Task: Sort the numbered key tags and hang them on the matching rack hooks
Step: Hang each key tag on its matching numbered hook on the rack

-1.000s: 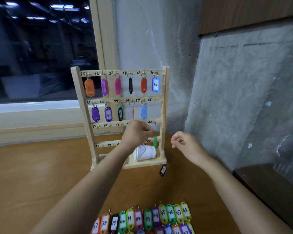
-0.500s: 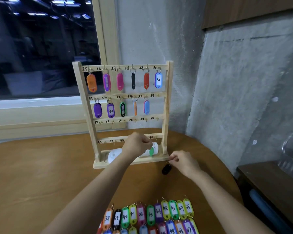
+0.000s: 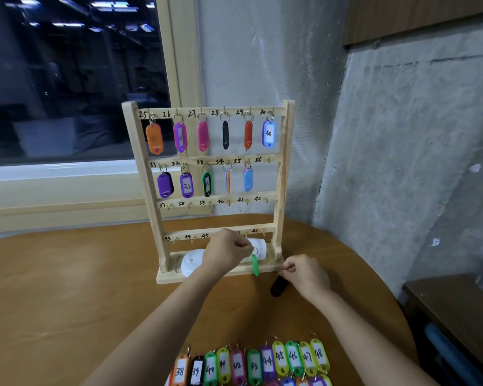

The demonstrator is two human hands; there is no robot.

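Wooden table (image 3: 67, 302) carries a numbered tag row (image 3: 262, 363) at its near edge. Beyond, right hand (image 3: 304, 274) pinches black tag (image 3: 278, 285). Left hand (image 3: 226, 254) pinches the ring of green tag (image 3: 254, 264), which hangs before the base of rack (image 3: 282, 185).

The left hand (image 3: 226, 256) covered label 46 and most of 47 on the lowest rail of the rack (image 3: 286, 176), and also the middle of a white object (image 3: 191, 263) on its base. The green tag (image 3: 254, 264) hung edge-on from that hand, so its number was unreadable. The right hand (image 3: 304, 274) pinched the ring end of the blurred black tag (image 3: 278, 286), hiding the ring. The loose tags (image 3: 265, 360) nearest the camera were cut by the lower edge.
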